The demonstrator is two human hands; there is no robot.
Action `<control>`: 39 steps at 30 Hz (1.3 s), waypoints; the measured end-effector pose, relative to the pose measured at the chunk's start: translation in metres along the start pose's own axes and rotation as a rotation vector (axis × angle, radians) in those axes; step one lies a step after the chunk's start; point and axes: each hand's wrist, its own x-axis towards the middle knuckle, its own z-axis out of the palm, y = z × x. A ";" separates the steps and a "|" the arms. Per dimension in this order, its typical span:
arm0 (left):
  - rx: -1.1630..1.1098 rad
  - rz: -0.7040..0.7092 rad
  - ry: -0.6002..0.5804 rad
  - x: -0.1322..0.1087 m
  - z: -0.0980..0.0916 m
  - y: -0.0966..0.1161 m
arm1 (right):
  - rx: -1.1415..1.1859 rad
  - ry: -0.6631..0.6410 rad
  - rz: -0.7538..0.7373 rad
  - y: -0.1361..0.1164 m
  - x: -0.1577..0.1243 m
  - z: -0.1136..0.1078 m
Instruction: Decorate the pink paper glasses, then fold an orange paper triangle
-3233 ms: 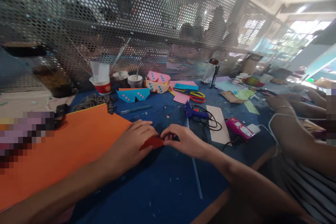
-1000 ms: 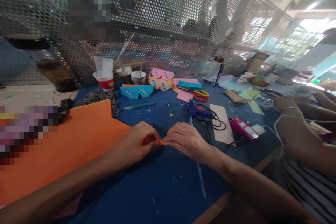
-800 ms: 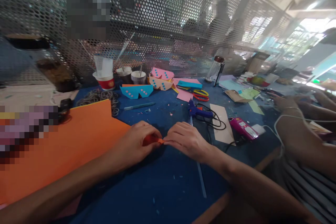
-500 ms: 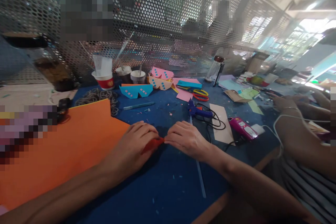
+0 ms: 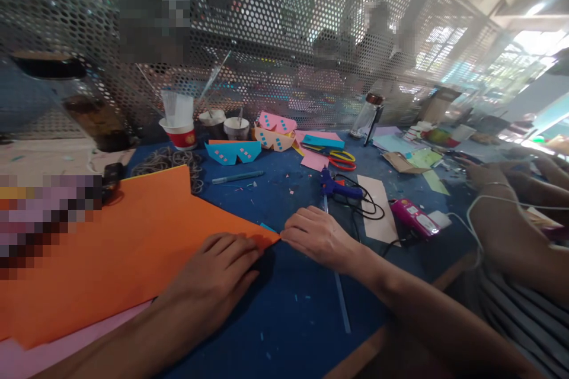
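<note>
The large orange paper sheet (image 5: 120, 231) runs out of view at left, partly hidden under the bare left hand (image 5: 217, 272)

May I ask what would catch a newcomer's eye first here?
Probably the large orange paper sheet, spread over the left of the tabletop, with the left hand on it and the right hand at its pointed corner. The blue glue gun beyond the right hand might come next, then the notched blue paper piece before the cups.

A large orange sheet (image 5: 128, 237) lies on the blue table (image 5: 231, 340), narrowing rightward.
</note>
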 end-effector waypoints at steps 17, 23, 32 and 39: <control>0.034 -0.046 -0.110 0.002 0.005 0.003 | -0.031 -0.093 -0.002 -0.004 0.001 -0.009; 0.014 -0.048 -0.153 0.010 0.007 0.001 | -0.070 -0.099 -0.018 -0.004 0.001 -0.009; 0.088 -0.030 -0.208 0.022 0.010 0.000 | -0.117 -0.126 -0.046 -0.006 0.001 -0.012; 0.131 -0.018 -0.214 0.024 0.010 0.002 | -0.110 -0.134 -0.040 -0.006 -0.001 -0.011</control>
